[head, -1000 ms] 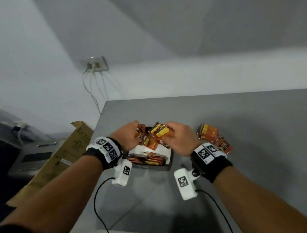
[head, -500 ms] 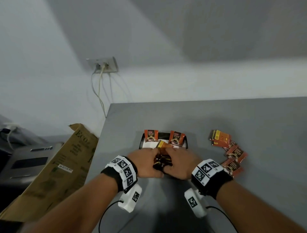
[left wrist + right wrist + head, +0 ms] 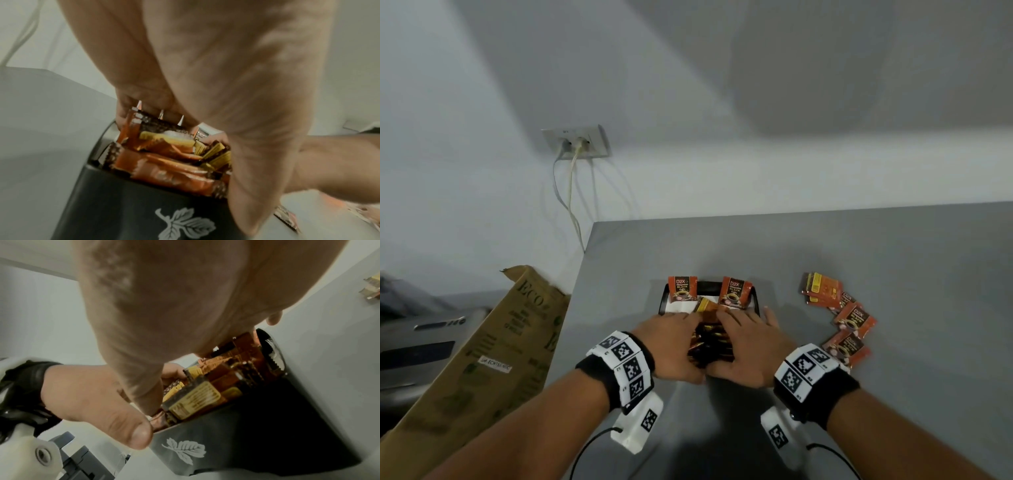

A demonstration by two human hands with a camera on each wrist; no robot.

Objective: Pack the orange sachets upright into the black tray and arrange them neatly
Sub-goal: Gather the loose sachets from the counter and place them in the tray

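Observation:
The black tray [image 3: 709,284] sits on the grey table in the head view. Two orange sachets [image 3: 682,289] [image 3: 735,292] stand upright at its far end. A packed bundle of sachets [image 3: 710,346] fills the near part. My left hand [image 3: 674,339] and right hand [image 3: 749,342] grip this bundle from either side, fingers over its far end and thumbs at the near end. In the left wrist view the sachets [image 3: 168,172] stick up above the tray wall [image 3: 123,203]. The right wrist view shows the bundle [image 3: 197,400] in the tray [image 3: 257,426], with both thumbs at its near end.
Several loose sachets [image 3: 839,315] lie on the table [image 3: 859,246] right of the tray. A cardboard box [image 3: 493,342] leans beside the table's left edge, with a grey device [image 3: 417,342] behind it. A wall socket [image 3: 577,142] with cables hangs above the table's far left corner.
My hands came down from above the tray's far end to its near part and now squeeze the bundle. Two sachets stand uncovered at the far end. Little changed in the last half second.

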